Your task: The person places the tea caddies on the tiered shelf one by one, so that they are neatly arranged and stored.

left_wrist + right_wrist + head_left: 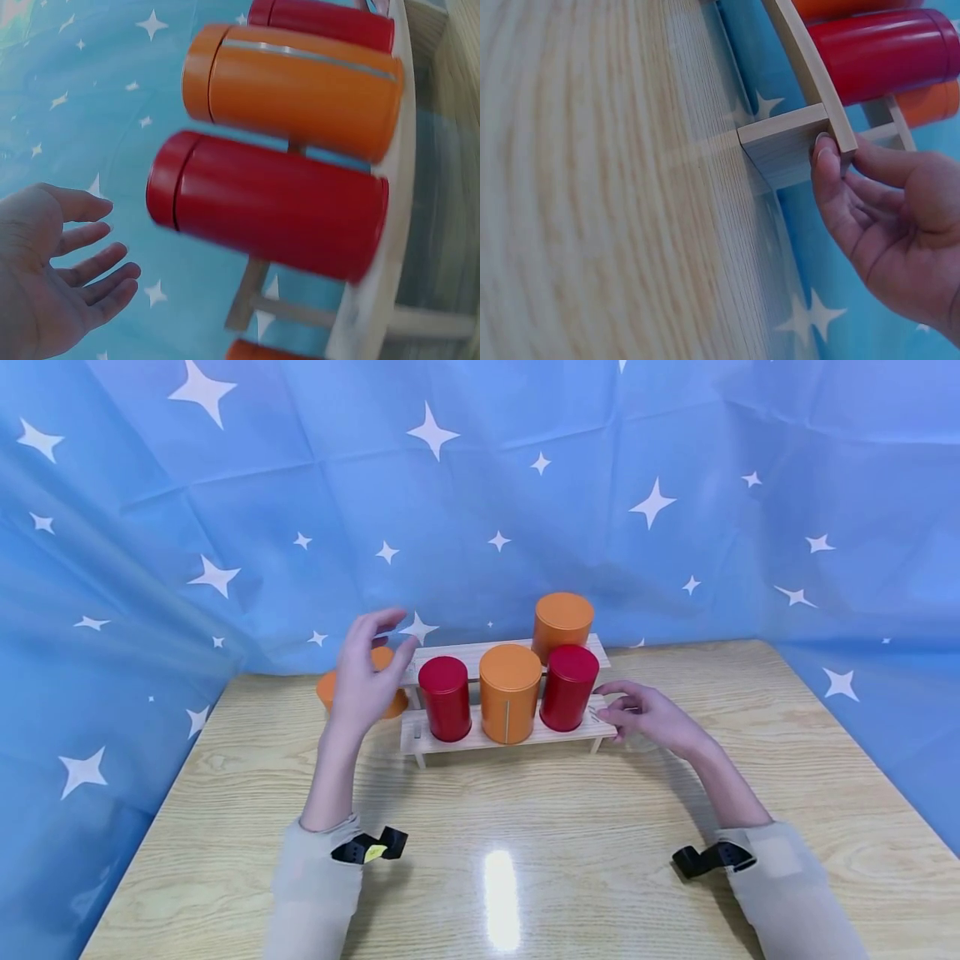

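Note:
A two-step wooden rack (457, 652) stands toward the back of the table. On its lower step are a red canister (447, 708), an orange canister (510, 693) and another red canister (567, 693); a second orange canister (558, 625) stands on the upper step. My right hand (648, 718) pinches the right end of the lower step, thumb above and fingers below in the right wrist view. Raised at the rack's left end, my left hand (363, 672) has loosely spread fingers and holds nothing. Behind it shows orange canister material (393, 703), partly hidden by the hand.
A pale wood-grain table (600, 843) spreads in front of the rack. Blue cloth (480, 485) with white stars hangs close behind it and at both sides. Each sleeve carries a black wrist camera (369, 847).

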Demonstrator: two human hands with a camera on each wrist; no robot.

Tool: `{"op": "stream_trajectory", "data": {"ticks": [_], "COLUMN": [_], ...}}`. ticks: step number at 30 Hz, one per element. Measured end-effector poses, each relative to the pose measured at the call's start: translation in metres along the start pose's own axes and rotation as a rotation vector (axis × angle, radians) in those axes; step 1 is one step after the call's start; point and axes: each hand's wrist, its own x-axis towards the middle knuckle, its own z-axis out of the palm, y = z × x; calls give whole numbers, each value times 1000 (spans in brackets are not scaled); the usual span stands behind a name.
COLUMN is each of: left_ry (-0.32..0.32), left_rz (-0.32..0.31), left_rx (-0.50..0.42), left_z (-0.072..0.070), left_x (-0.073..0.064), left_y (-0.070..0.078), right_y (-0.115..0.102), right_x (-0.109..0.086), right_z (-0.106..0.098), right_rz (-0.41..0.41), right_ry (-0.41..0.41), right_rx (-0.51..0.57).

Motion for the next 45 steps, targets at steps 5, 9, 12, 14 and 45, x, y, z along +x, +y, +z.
{"op": "stream_trajectory", "data": {"ticks": [5, 9, 12, 14, 45], "left_ry": [13, 12, 17, 16, -177], "left_rz": [-68, -127, -164, -190, -519], "left_rx": [33, 78, 118, 140, 201], "left_z": [-16, -28, -36, -41, -70], "left_x": [-8, -15, -20, -22, -45], "left_y": [-14, -26, -36, -44, -110], "right_y": [0, -1, 0, 0, 0], "right_x": [-1, -1, -1, 0, 0], "right_z": [0, 0, 0, 0, 0], "right_rz": [1, 3, 3, 1, 2], "right_ry": [3, 1, 0, 0, 0], "right_rx": [-2, -1, 0, 2, -9]}}
